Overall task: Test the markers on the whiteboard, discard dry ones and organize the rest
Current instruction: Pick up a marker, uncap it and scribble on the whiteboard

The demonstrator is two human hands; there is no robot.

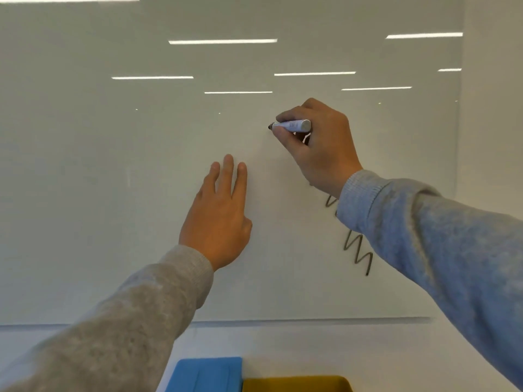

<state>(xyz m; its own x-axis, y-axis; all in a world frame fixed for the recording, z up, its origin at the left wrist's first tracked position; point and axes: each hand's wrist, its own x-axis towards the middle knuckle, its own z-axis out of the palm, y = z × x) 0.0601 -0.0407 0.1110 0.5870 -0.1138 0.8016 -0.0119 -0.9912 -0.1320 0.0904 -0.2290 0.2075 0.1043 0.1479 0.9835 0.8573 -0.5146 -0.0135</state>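
A glossy whiteboard (141, 193) fills the view. My right hand (319, 145) grips a white marker (293, 125) with its dark tip touching the board at upper centre. No fresh stroke shows at the tip. A black zigzag line (358, 250) runs down the board below my right wrist, partly hidden by the blue-grey sleeve. My left hand (220, 216) rests flat against the board with straight fingers, lower and to the left of the marker.
Below the board's lower edge (283, 320), a blue container (206, 374) and a yellow container (297, 383) sit side by side at the bottom of the view. Ceiling lights reflect in the board's upper part. The board's right edge lies near the wall.
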